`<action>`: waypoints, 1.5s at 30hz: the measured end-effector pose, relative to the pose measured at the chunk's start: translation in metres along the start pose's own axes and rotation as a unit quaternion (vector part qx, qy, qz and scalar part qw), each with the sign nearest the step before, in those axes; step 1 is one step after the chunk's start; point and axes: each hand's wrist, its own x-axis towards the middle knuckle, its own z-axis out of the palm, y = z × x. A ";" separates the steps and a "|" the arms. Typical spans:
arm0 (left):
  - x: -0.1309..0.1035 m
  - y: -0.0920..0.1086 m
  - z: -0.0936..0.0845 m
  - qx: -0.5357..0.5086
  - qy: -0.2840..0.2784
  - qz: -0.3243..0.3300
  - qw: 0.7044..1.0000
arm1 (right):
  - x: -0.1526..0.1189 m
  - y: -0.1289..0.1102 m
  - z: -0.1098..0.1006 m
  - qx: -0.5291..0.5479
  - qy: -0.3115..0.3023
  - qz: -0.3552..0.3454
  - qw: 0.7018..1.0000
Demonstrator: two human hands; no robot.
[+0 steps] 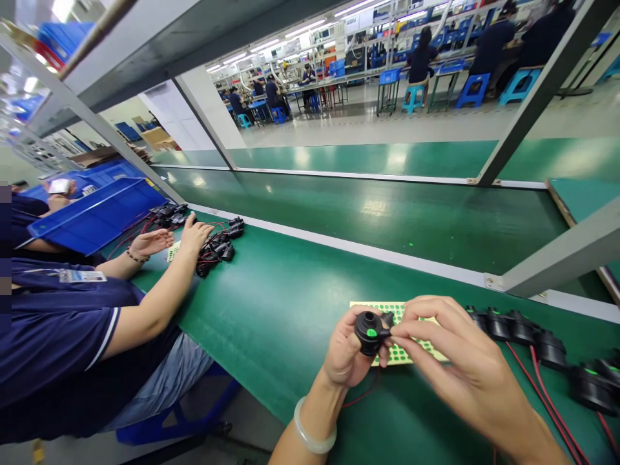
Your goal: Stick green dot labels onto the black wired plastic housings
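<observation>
My left hand (346, 352) is closed around a small black pump (368, 332). This pump has a round body, a hole in its raised centre and a short side spout, with a green dot on its face. At the spout's tip, the thumb and forefinger of my right hand (450, 355) are pinched together; whether anything small is between them is hidden. Beneath both hands lies a pale yellow sheet (382, 358) with rows of green dots. A thin red wire (361, 396) runs down below my left hand.
More black pumps (520, 329) with red wires line the right side of the green table (271, 310). At left, a co-worker's hands (191, 236) hover by a pile of black pumps (220, 245) and a blue bin (97, 213). A metal post (562, 252) rises at right.
</observation>
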 end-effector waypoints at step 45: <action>0.001 0.007 -0.006 0.015 0.032 0.034 0.999 | -0.005 -0.002 0.000 -0.054 0.026 -0.035 0.998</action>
